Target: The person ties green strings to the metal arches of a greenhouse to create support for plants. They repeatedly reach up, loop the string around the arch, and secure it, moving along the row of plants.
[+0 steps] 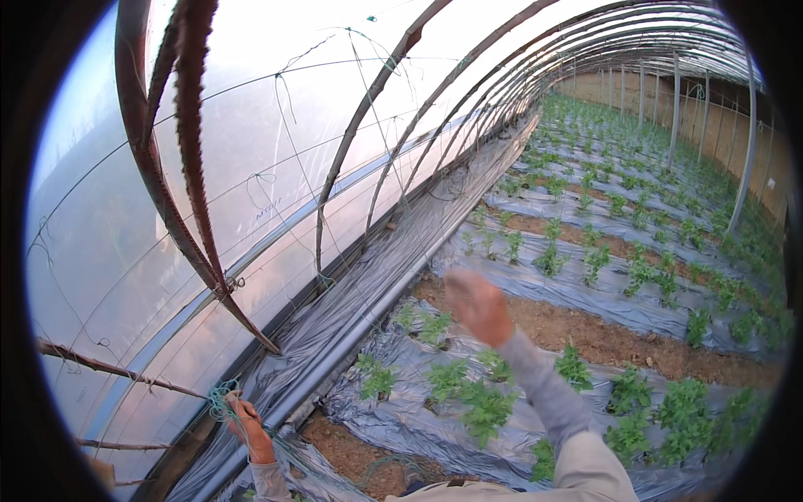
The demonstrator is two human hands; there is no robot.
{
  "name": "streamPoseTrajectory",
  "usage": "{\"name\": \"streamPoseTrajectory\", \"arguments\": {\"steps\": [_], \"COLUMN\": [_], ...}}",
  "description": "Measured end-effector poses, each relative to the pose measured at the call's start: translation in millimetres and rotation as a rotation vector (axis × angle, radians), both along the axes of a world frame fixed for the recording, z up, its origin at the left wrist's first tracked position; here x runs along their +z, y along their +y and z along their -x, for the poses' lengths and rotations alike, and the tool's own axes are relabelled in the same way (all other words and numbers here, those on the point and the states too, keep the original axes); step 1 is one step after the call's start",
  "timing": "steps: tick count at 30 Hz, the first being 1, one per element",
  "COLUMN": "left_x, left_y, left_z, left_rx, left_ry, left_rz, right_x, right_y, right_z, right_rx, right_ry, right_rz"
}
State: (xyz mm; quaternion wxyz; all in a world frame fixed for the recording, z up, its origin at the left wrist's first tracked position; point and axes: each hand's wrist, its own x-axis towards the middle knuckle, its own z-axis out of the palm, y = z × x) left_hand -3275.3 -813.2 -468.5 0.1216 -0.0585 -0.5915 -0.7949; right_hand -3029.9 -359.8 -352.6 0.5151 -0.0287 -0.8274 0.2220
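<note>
My left hand (252, 433) is low on the left, its fingers closed on a tangled bunch of green twine (221, 400). The bunch lies beside the lower end of a thin wooden pole (135, 376). Loose strands trail from this hand towards the soil near my body. My right hand (478, 307) is raised in front of me over a strip of bare soil (564, 329). Its fingers are curled and motion-blurred, and whether a strand is in them cannot be made out.
Curved greenhouse ribs (351, 132) and strung lines stand before the clear plastic wall (263, 144). A grey pipe (351, 342) runs along the wall's base over dark film (376, 270). Young leafy plants (486, 408) grow through silvery mulch film (401, 411). Metal posts (746, 150) rise on the right.
</note>
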Motion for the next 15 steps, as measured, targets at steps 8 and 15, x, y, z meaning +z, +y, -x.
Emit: {"name": "streamPoseTrajectory", "arguments": {"steps": [8,15], "left_x": [-33,-43], "left_y": [31,30], "left_z": [-44,-60], "left_rx": [-0.129,-0.111], "left_ry": [-0.107,-0.167], "left_rz": [-0.104,-0.133], "right_x": [300,352], "right_y": [8,7], "right_z": [136,180], "right_rx": [0.221,0.343], "right_ry": [0.421,0.503], "right_rz": [0.091,0.227]}}
